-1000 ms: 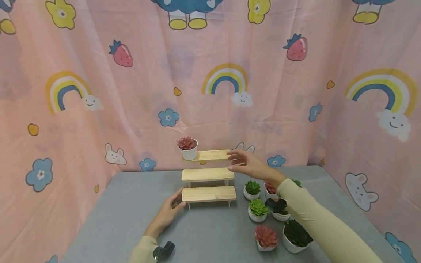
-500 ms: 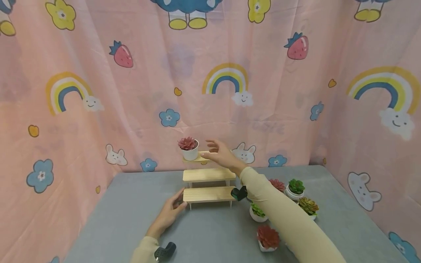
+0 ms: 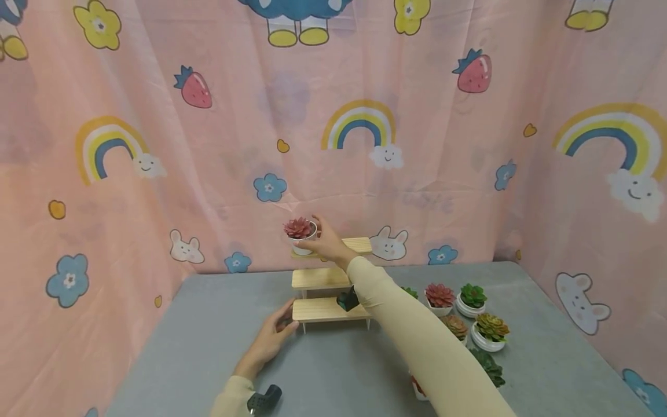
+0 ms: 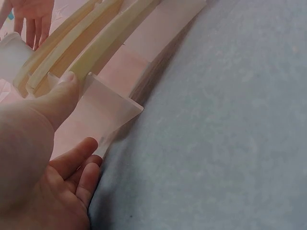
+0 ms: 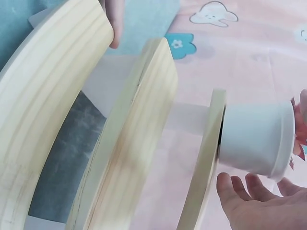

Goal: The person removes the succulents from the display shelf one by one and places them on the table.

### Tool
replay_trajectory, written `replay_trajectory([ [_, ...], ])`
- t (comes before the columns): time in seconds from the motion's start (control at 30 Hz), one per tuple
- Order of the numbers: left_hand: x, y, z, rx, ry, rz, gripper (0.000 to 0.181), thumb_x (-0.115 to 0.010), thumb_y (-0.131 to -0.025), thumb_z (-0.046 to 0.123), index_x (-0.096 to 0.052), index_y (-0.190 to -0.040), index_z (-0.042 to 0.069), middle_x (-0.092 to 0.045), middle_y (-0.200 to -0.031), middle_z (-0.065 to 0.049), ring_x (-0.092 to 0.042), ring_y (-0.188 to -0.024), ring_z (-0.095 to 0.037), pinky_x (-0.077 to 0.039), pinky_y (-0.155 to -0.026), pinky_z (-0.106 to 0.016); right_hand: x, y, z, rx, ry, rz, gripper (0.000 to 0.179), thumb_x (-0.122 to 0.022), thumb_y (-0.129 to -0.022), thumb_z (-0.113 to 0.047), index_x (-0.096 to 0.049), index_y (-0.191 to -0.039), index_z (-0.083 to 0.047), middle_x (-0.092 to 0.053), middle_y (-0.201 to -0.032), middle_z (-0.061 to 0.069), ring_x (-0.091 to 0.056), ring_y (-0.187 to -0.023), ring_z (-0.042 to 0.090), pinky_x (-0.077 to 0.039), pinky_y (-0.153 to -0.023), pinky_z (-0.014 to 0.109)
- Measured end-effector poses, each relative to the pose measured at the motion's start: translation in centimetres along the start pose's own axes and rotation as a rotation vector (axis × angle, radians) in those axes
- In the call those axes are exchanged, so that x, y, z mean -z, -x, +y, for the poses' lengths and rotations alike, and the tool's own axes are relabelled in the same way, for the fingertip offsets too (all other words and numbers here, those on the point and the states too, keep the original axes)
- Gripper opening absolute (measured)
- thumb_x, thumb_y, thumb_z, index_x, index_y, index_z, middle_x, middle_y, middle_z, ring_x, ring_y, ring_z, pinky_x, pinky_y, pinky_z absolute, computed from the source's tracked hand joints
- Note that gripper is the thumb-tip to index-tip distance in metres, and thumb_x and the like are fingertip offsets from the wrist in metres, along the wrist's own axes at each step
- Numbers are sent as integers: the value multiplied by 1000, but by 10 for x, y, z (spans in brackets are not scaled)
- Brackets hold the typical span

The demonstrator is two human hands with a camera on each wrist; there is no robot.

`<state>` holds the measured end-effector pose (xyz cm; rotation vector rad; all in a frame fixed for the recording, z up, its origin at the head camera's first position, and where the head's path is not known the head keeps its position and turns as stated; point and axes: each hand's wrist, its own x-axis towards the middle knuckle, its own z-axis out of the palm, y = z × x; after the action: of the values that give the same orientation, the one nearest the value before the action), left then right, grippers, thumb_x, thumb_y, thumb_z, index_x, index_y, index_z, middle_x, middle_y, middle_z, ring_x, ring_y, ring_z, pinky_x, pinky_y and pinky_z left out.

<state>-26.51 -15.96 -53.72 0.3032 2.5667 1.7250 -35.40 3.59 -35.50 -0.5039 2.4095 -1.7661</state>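
A three-step display stand with pale wooden boards on translucent legs stands at the back of the table. A potted succulent, pink-leaved in a white pot, is at the left end of its top board. My right hand reaches round the pot from the right, thumb in front and a finger at the back rim; the right wrist view shows fingertips right at the pot's side. My left hand rests against the left end of the lowest board, its thumb at the board's end and other fingers loosely bent beside the translucent leg.
Several more potted succulents stand at the right of the table, among them a pink one, a green one and a yellow-green one. My right sleeve crosses over part of them. A patterned pink curtain hangs close behind the stand.
My right hand has moved left along the top board, from its right end to the pink succulent's pot, and its fingers have come round the pot. My left hand has stayed against the stand.
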Motion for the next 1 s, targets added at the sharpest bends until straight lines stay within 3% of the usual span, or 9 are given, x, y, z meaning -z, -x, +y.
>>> replay_trajectory([
  [0.17, -2, 0, -1, -17, 22, -7, 61, -64, -100, 20, -40, -156, 13, -54, -150, -17, -49, -139, -38, -38, -110, -63, -6, -5, 3, -3, 21, 29, 82, -75, -91, -20, -28, -157, -6, -47, -151, 19, -49, -138, 35, -45, -112, 48],
  [0.37, -1, 0, 0, -5, 19, -10, 61, -63, -101, 23, -40, -156, 15, -54, -150, -15, -48, -140, -37, -37, -112, -63, -9, -9, 5, -21, 65, 74, 76, -77, -90, -23, -37, -153, -8, -51, -149, 18, -53, -134, 35, -51, -103, 47],
  [0.47, 1, 1, 0, -9, 12, -13, 61, -63, -101, 24, -39, -157, 16, -53, -150, -15, -48, -140, -38, -38, -112, -63, -9, -8, 5, -25, 82, 93, 76, -78, -89, -24, -39, -152, -7, -52, -146, 18, -56, -128, 34, -55, -87, 39],
  [0.53, 1, 2, 0, -32, 4, -19, 62, -62, -101, 26, -38, -157, 14, -54, -149, -17, -49, -138, -39, -39, -110, -62, -8, -7, 6, -20, 79, 95, 76, -78, -89, -23, -39, -151, -6, -54, -144, 19, -58, -122, 32, -53, -73, 32],
  [0.63, 1, 4, 2, -61, -11, -20, 64, -62, -101, 28, -37, -157, 10, -55, -148, -18, -51, -135, -38, -42, -108, -60, -3, -1, 5, -16, 66, 83, 77, -79, -88, -22, -39, -151, -6, -56, -140, 21, -60, -114, 30, -51, -63, 26],
  [0.8, 1, 5, 4, -46, -15, -4, 63, -63, -101, 27, -38, -156, 11, -56, -148, -17, -51, -136, -38, -42, -109, -60, 9, 10, 5, 11, 36, 63, 77, -79, -88, -20, -38, -152, -8, -56, -138, 22, -61, -114, 31, -62, -69, 37],
  [1.0, -2, 4, 3, -24, 6, -15, 64, -63, -100, 25, -37, -157, 10, -55, -148, -16, -49, -138, -38, -40, -111, -60, 28, 25, 6, 72, 54, 66, 74, -79, -88, -16, -40, -151, -6, -58, -137, 20, -61, -118, 34, -62, -83, 38],
])
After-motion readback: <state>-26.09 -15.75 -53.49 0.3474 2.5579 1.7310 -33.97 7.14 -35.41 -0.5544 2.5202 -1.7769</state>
